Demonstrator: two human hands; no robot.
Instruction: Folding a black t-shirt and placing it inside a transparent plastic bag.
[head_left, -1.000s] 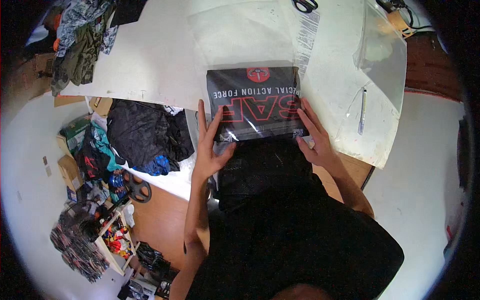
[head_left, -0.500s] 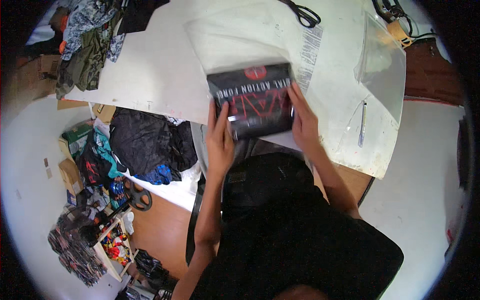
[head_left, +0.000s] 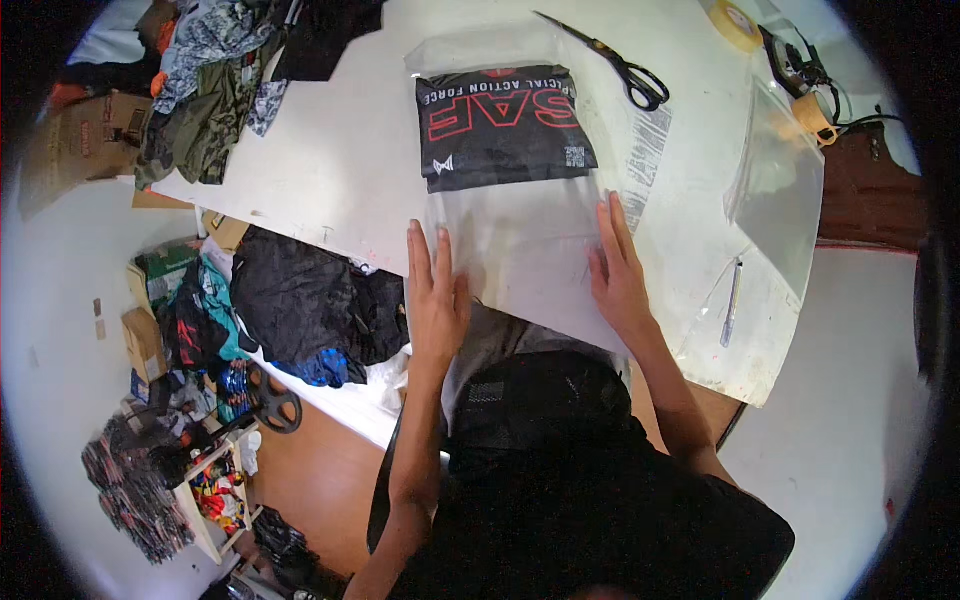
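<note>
A folded black garment (head_left: 508,150) with red and white print lies flat on the table. Around it is a clear plastic bag (head_left: 515,215), whose see-through near part stretches toward me over the table's front edge. My left hand (head_left: 437,300) rests at the bag's left side with fingers stretched out, and my right hand (head_left: 622,280) is at its right side, fingers also extended. Both hands are apart from the garment. Whether the fingertips press on the plastic, I cannot tell.
Black scissors (head_left: 630,75) lie on the white table (head_left: 340,140) beyond my right hand. Farther right are a tape roll (head_left: 735,25), clear plastic sheets (head_left: 775,165) and a pen (head_left: 733,300). Camouflage clothes (head_left: 205,110) are heaped far left; dark clothes (head_left: 310,295) pile below the table's left edge.
Both hands held the bagged garment at the near edge half a second ago. It now lies farther up the table, and the hands have let go of its sides. The view has shifted slightly.
</note>
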